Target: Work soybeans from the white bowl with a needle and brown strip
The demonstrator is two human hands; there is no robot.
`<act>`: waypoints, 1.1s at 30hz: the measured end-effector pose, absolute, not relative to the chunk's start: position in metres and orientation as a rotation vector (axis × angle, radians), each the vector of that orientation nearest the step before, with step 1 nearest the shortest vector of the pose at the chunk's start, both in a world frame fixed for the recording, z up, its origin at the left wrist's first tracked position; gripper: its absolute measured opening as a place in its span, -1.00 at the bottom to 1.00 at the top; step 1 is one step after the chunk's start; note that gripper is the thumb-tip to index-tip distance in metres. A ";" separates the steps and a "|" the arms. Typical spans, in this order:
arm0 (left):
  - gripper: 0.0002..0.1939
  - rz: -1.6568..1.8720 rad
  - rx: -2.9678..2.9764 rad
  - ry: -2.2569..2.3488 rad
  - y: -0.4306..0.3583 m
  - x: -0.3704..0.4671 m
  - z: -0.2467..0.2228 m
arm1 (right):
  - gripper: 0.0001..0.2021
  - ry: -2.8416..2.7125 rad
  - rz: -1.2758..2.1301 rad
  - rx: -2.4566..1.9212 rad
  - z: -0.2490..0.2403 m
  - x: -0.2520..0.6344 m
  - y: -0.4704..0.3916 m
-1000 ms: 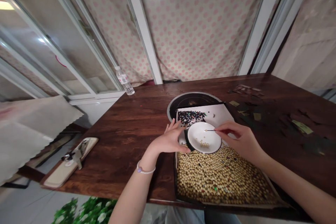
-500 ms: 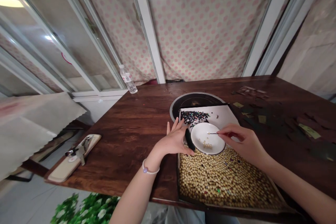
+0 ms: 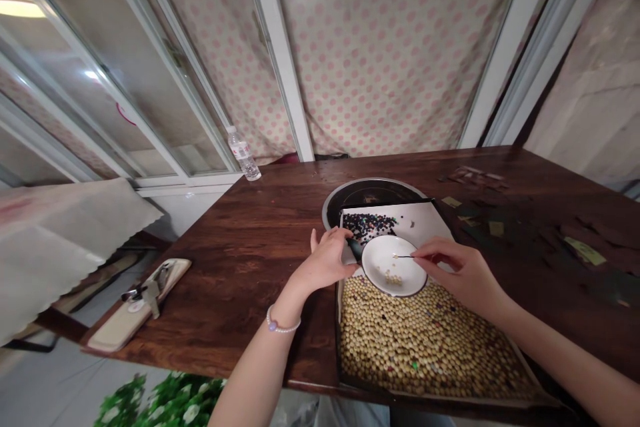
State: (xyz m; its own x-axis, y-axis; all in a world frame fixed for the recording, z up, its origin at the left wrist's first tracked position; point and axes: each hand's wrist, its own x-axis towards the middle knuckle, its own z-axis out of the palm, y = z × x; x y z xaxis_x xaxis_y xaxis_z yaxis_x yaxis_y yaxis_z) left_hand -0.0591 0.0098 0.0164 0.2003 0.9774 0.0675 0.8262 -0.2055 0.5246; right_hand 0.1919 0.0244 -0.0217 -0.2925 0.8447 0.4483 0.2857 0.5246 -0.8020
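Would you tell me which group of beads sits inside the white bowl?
The few pale beads lie in the white bowl; the dark pile sits behind.

You have one view only, worn on your head, looking forward and steeply down across the dark brown wooden table (image 3: 240, 260). It sits close above your left hand (image 3: 327, 259) and right hand (image 3: 463, 270), with the pink-dotted curtain (image 3: 380, 53) filling the far top.

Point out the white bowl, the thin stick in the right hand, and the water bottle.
white bowl (image 3: 387, 267): head view, on its bare inner surface.
thin stick (image 3: 406, 256): head view, mid-shaft over the bowl, held by the right hand (image 3: 463, 273).
water bottle (image 3: 243, 153): head view, on its label.
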 end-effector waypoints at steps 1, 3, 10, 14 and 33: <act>-0.53 0.573 2.103 1.699 0.010 -0.058 0.017 | -0.90 -1.833 0.755 -0.938 -0.022 0.192 0.024; -0.56 0.612 2.082 1.733 0.010 -0.057 0.019 | -0.90 -1.838 0.763 -0.937 -0.022 0.192 0.025; -0.84 0.632 2.079 1.779 0.010 -0.054 0.019 | -0.88 -1.841 0.769 -0.929 -0.023 0.192 0.026; -0.91 0.635 2.079 1.784 0.010 -0.051 0.020 | -0.90 -1.835 0.806 -0.935 -0.023 0.193 0.025; -0.85 1.411 1.155 1.027 0.015 -0.050 0.032 | -0.91 -1.826 0.855 -0.944 -0.023 0.192 0.023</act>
State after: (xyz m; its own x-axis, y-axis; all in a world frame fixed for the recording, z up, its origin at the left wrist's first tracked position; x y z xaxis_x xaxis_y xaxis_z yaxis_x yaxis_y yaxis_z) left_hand -0.0497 0.0147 0.0319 -0.0421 0.9903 0.1322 -0.1782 -0.1376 0.9743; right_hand 0.1922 0.0231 -0.0228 -0.3199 0.8643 0.3881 0.2557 0.4732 -0.8430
